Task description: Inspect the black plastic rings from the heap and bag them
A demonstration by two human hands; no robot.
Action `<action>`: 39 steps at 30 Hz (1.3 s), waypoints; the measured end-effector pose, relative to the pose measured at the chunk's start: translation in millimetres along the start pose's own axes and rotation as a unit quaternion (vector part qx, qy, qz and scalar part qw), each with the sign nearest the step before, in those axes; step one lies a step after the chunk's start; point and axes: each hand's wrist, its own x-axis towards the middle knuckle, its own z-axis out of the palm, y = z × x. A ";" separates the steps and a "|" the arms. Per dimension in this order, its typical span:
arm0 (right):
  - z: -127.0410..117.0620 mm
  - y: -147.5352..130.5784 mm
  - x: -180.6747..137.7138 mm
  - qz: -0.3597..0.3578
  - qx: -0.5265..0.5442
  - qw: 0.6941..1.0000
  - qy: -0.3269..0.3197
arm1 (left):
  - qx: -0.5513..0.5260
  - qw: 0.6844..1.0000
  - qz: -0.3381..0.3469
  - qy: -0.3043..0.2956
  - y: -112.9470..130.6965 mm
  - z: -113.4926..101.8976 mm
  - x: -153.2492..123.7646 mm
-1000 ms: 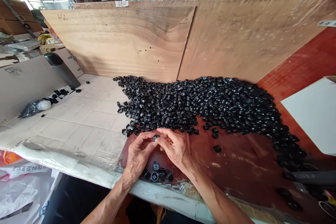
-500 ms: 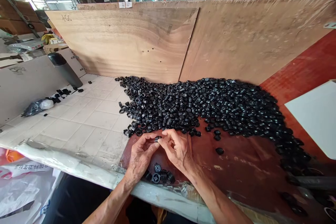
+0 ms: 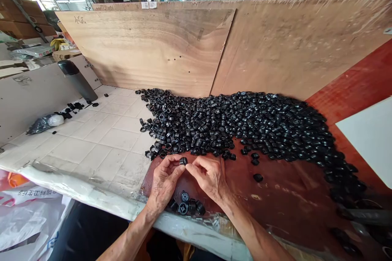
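Observation:
My left hand pinches a small round black plastic part between thumb and forefinger, over the reddish-brown board. My right hand is closed, its thumb and fingertips pressed together at the right edge of that part; whether they grip something small is hidden. Below my hands, near the front edge, lies a small cluster of black plastic parts, some showing spoked round faces. A large heap of similar black parts spreads just beyond my fingers, with ring-like pieces on its left side.
A wooden panel stands behind the heap. On the pale tiled surface at left are a dark flask and a small plastic bag. A few loose pieces lie right of my hands. A white board is at far right.
The black part in my left fingers is turned more upright and shows more of itself. My right fingers have curled in and drawn slightly back from it. The view has shifted a little.

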 end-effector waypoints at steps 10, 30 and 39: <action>5.3 2.7 0.6 0.037 0.048 0.998 -0.027 | 0.027 0.999 0.017 -0.022 -3.5 -1.5 -2.3; 19.3 57.2 -0.3 -0.015 -0.202 0.978 0.040 | 0.577 0.803 0.144 -0.028 6.1 -53.0 27.8; 21.0 63.1 3.6 -0.013 -0.219 0.976 -0.004 | 0.620 0.759 0.190 -0.058 -6.4 -38.4 25.0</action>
